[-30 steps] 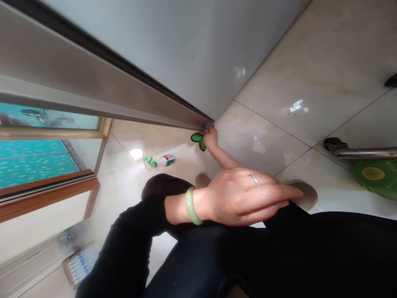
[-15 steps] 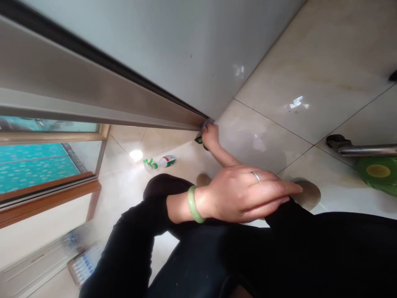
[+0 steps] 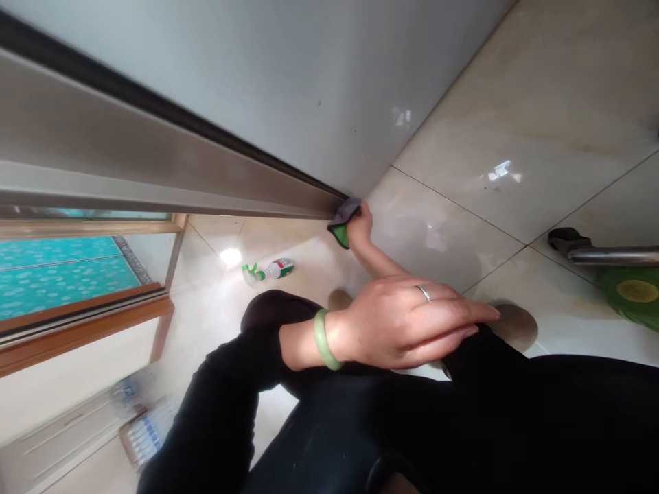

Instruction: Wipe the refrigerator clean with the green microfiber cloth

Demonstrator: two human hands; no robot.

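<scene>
My right hand [image 3: 362, 223] is closed on a grey-and-green cloth [image 3: 344, 219], pressed against the low end of a long grey edge strip [image 3: 231, 165] close to the floor. A dark seam runs between that strip and a large smooth grey panel [image 3: 288, 75]. Nearer to me, my left hand [image 3: 396, 322] lies back upward across my right forearm, by its black sleeve. Its extended fingers point right, and its thumb is hidden. A ring and a pale green bangle [image 3: 325, 339] are on it. On the floor, a white spray bottle [image 3: 278, 269] with a green trigger lies on its side.
Glossy tiles [image 3: 463, 213] cover the floor. To the right, a metal leg with a black foot [image 3: 569, 241] stands beside a green round object [image 3: 631, 291]. A wood-framed opening [image 3: 165, 309] is at the left, and a pack of bottles [image 3: 144, 436] sits at the lower left.
My right hand has shifted slightly right, and more of the cloth and its green side shows. My left hand stays in place on the forearm. The view has moved a little.
</scene>
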